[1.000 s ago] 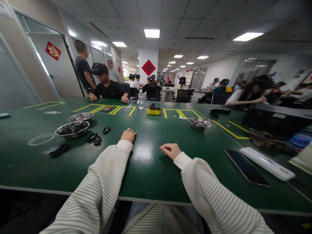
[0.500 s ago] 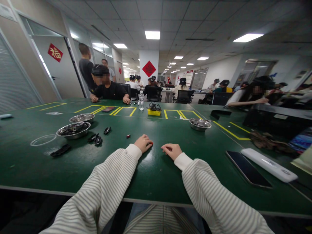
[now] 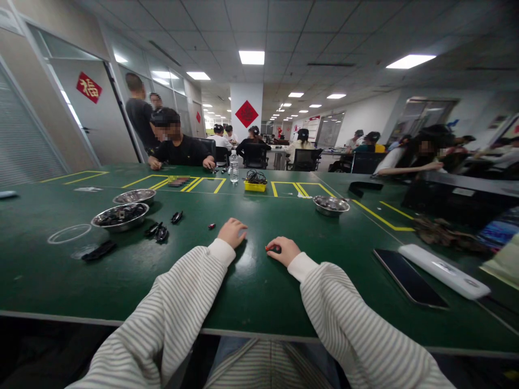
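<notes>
Tabletop (image 3: 259,302) runs wide from its near edge (image 3: 259,336); your left hand (image 3: 232,233), palm down, loosely parts its fingers beside a small red part (image 3: 211,226); your right hand (image 3: 285,252) curls, pinching a red piece (image 3: 267,248).

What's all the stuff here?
Table: one, green, front
Metal bowls: three, silver, two left, one right
Black parts: several, black, by left bowls
Red piece: one, red, middle
Container: one, clear, left
Bottle: one, clear, far side
Tray with cables: one, yellow, far side
Phone: one, black, right
Device: one, white, beside phone
Bundle: one, brown, right
Tape: several, yellow, tabletop
Signs: several, red, door, pillar
People: many, mixed clothing, background
Lights: many, white, ceiling
Left hand: one, cream sleeve, middle
Right hand: one, cream sleeve, pinching something red
</notes>
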`<state>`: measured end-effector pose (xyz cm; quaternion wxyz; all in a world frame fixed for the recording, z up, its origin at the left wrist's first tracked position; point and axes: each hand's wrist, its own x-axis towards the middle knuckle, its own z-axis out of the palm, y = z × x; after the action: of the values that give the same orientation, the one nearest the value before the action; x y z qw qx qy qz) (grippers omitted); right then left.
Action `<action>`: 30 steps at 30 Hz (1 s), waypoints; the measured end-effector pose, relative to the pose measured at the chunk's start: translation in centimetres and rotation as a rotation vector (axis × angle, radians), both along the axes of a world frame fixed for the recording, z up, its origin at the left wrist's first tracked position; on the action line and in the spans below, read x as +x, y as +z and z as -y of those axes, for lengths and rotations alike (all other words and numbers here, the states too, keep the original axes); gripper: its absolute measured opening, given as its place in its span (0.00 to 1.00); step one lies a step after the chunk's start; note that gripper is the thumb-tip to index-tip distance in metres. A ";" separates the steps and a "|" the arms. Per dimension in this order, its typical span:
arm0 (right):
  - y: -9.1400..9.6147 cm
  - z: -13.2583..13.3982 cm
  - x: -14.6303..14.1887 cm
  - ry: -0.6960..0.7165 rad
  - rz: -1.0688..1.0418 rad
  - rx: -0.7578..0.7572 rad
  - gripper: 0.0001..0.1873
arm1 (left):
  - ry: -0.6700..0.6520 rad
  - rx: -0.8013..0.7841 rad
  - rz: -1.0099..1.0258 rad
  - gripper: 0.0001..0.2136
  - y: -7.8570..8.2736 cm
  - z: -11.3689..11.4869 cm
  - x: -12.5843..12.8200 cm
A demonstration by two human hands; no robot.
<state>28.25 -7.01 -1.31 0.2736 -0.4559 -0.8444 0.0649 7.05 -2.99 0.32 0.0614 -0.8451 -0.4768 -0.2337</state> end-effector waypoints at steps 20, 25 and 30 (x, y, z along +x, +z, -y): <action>-0.1 0.1 -0.1 0.119 0.046 0.066 0.04 | 0.724 -0.135 -0.171 0.14 -0.6 -2.4 -5.5; -0.2 0.2 -0.2 0.141 0.012 0.061 0.05 | 0.645 -0.125 -0.182 0.13 -0.8 -2.6 -5.7; -0.1 0.4 -0.3 0.136 -0.030 0.066 0.06 | 0.604 -0.123 -0.173 0.13 -0.8 -2.6 -5.6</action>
<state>27.99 -7.40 -1.39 0.2962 -0.3870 -0.8710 0.0624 1.43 -0.38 -0.49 0.1171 -0.6842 -0.7124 -0.1028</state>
